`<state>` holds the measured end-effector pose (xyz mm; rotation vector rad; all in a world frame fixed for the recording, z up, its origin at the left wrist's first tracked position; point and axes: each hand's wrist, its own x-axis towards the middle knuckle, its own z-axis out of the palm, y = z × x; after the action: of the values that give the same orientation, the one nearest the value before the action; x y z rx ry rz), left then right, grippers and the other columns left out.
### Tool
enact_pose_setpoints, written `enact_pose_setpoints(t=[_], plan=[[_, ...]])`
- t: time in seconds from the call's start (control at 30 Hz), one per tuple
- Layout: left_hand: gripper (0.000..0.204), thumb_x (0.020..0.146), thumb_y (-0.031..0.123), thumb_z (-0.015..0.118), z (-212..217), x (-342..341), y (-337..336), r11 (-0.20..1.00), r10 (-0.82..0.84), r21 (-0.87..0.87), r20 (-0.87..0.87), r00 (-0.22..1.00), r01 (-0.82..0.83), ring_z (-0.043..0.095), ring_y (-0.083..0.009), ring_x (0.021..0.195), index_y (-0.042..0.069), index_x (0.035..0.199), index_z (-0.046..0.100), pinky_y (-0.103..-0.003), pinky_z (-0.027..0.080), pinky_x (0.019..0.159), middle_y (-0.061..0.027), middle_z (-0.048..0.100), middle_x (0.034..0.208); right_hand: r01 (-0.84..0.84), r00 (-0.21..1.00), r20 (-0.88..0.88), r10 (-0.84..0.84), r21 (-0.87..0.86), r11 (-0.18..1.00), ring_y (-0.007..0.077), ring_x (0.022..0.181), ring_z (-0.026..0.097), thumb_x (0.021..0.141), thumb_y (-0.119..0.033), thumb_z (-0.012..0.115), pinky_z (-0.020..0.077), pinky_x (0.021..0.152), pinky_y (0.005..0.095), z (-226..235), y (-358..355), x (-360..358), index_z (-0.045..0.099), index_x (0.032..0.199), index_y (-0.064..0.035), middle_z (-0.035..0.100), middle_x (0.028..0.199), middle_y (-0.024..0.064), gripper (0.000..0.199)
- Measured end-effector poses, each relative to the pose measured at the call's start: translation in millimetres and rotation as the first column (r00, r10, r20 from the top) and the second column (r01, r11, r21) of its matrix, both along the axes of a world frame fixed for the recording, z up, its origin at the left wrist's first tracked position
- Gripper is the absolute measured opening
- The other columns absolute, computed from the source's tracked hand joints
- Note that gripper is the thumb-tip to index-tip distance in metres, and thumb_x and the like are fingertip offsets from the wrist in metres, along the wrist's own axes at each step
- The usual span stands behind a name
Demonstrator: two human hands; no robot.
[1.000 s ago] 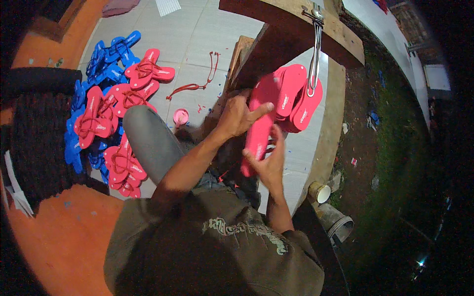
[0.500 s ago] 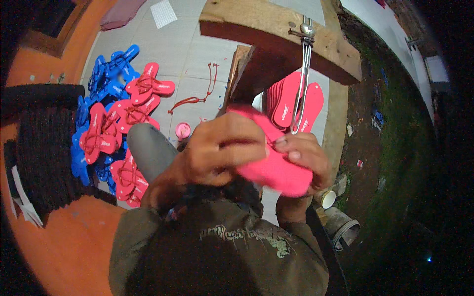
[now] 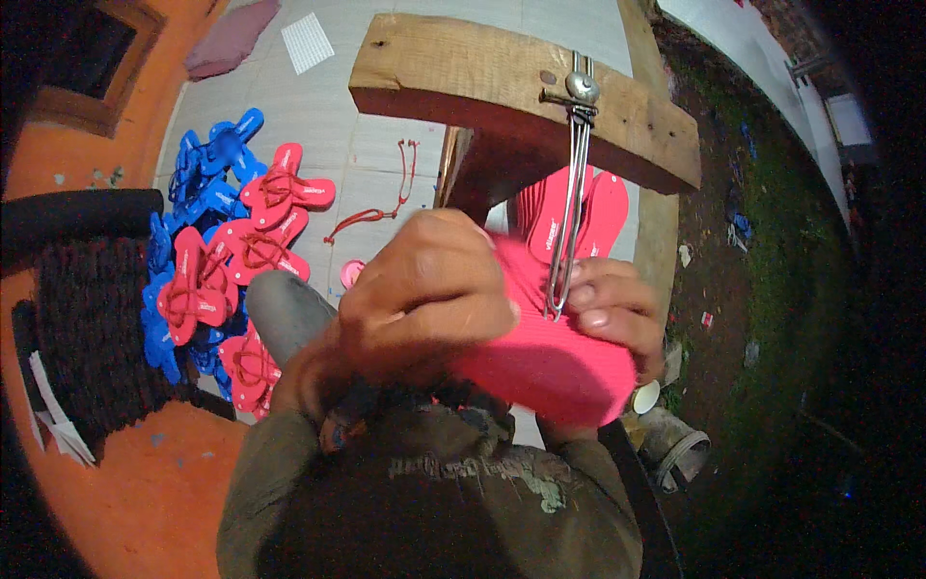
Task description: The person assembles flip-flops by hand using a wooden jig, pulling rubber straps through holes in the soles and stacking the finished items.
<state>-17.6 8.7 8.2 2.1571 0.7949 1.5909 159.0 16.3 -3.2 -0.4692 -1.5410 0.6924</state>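
A pink flip-flop sole [image 3: 564, 372], ribbed face up, is tilted in front of my body. My right hand [image 3: 617, 309] grips its right edge, fingers lying over the ribbed face and the thumb side hidden. On the opposite edge, my left hand [image 3: 429, 289] is closed like a fist against the sole; what lies inside its fingers is hidden. Between the hands, a long metal prong tool [image 3: 571, 212] reaches down, and its tip meets the sole's ribbed face. This tool is fixed to a wooden beam [image 3: 482, 72] by a bolt and a round metal head.
Behind the sole stands a stack of pink soles [image 3: 550, 217]. Finished pink flip-flops [image 3: 280, 188] and blue flip-flops [image 3: 217, 159] lie piled at the left. Loose red straps [image 3: 371, 217] and a small pink pot [image 3: 353, 273] are on the tiles. A bucket [image 3: 680, 458] sits at the lower right.
The sole has moved toward me and to the right, with its ribbed face now at the metal tool's tip. My right hand moved along with it, while my left fist stays at its left edge.
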Motion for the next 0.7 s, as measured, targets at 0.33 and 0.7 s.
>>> enact_pose_setpoints(t=[0.33, 0.7], plan=[[0.080, 0.050, 0.033, 0.082, 7.7, -1.1, 45.4, 0.508, 0.821, 0.318, 0.100, 0.561, -0.800, 0.030, -0.0287, 0.099, 0.011, 0.112, 0.037, -0.039, 0.027, 0.083, -0.0135, 0.032, 0.107, 0.849, 0.512, 0.124, -0.850, 0.076, 0.523, 0.0209, 0.090, 0.039, 0.068, -0.039, 0.071, 0.0324, 0.080, 0.0334, -32.7, 72.8, 6.2, 0.037, 0.119, -0.0044, 0.040, 0.097, 0.0081, 0.071], [0.044, 0.071, 0.023, 0.068, -175.1, 5.8, -65.3, 0.597, 0.558, -0.446, -0.366, 0.744, -0.667, 0.047, -0.0275, 0.089, 0.005, 0.104, 0.047, -0.035, 0.042, 0.069, -0.0141, 0.047, 0.090, 0.953, 0.301, 0.854, -0.425, -0.252, 0.168, 0.0358, 0.112, 0.040, 0.066, -0.035, 0.071, 0.0325, 0.094, 0.0418, -284.2, 59.7, 142.1, 0.033, 0.126, -0.0051, 0.043, 0.122, 0.0192, 0.078]])
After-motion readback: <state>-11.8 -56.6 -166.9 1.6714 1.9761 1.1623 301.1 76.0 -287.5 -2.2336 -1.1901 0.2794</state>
